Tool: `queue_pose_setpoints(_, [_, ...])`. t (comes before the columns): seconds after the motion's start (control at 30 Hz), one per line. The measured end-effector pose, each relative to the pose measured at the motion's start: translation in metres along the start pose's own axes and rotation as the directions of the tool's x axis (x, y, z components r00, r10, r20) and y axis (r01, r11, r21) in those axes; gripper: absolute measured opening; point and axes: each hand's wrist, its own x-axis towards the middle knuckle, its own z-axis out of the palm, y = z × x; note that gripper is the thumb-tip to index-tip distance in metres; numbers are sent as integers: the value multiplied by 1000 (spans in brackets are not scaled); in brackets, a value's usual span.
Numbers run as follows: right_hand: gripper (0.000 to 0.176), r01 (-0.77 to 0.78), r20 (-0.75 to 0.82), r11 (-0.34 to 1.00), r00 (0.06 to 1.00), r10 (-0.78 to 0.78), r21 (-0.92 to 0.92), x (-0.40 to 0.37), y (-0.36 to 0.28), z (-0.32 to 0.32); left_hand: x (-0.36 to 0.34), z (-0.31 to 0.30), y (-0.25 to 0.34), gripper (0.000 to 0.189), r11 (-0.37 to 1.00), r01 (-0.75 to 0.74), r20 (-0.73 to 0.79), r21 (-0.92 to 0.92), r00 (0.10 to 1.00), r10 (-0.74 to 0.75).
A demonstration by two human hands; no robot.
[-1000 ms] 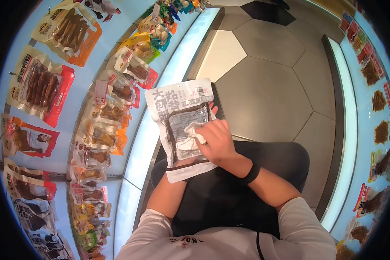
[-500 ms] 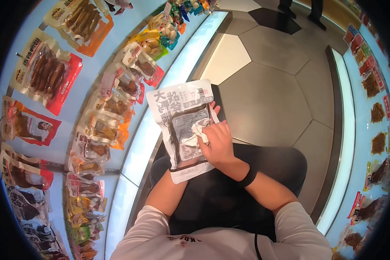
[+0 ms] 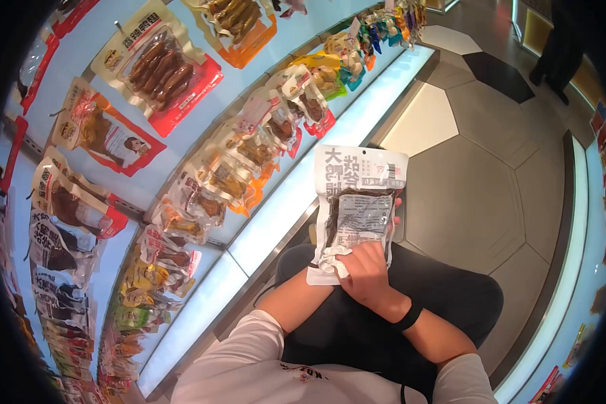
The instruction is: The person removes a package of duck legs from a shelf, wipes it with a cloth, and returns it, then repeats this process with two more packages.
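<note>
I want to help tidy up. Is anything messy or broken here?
Nothing stands out. The packet looks whole, the right hand presses a white cloth on it, and the hanging packets sit in rows. No spill shows.

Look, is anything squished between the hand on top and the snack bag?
Yes: a crumpled white cloth lies between the right hand and the snack bag, pressed against the bag's lower front.

Snack packet (image 3: 357, 202): showing white with grey lettering, dark brown window.
Cloth (image 3: 337, 264): showing white.
Wristband (image 3: 409, 315), trousers (image 3: 357, 337): showing black.
Shirt (image 3: 249, 363): showing white.
Floor (image 3: 478, 202): running grey hexagons, one white, one black.
Hanging packets (image 3: 175, 74): showing red, orange, yellow borders.
</note>
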Motion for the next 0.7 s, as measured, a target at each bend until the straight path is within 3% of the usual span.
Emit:
queue_pose_setpoints(0.03, [23,15,36,999,999,-17,47,0,-1,-1,-11,21,4,84,1000,19,-48,7,999,-19])
queue_pose_setpoints(0.13, [24,17,54,981,998,-28,191,9,-8,-18,-28,-1,6,87,998,-61,-162,-13,985,58])
queue_pose_setpoints(0.17, [24,39,-32,974,999,-33,224,9,-9,-22,-35,3,6,89,995,-97,-149,19,984,99])
queue_pose_setpoints(0.2, [24,-36,-47,975,998,47,220,10,-11,-33,-42,7,6,90,990,-134,-136,50,981,140])
queue_pose_setpoints(0.27, [21,-98,-157,973,979,133,211,20,-8,-51,-48,-1,3,88,993,-122,-132,1,984,121])
queue_pose_setpoints(0.33, [13,-273,-283,897,882,378,348,18,11,-58,-70,12,18,75,923,178,-7,-341,981,-192])
queue_pose_setpoints(0.37, [13,-343,-267,821,828,494,456,20,23,-64,-68,2,11,65,994,-107,-84,25,990,109])
queue_pose_setpoints(0.47, [20,-424,-269,762,758,595,489,22,54,-74,-122,31,18,49,976,-205,-50,-75,978,201])
queue_pose_setpoints(0.5, [22,-450,-276,756,740,614,475,16,71,-76,-145,43,24,47,981,-170,-111,-95,981,159])
queue_pose_setpoints(0.57, [25,-468,-277,749,727,628,469,3,99,-74,-168,31,40,49,979,-198,168,-57,964,205])
queue_pose_setpoints(0.63, [25,-482,-260,719,708,656,501,-3,111,-70,-209,81,54,53,869,-444,149,217,895,420])
queue_pose_setpoints(0.7, [28,-494,-261,726,710,654,478,-9,124,-64,-253,143,78,54,642,-568,161,516,800,578])
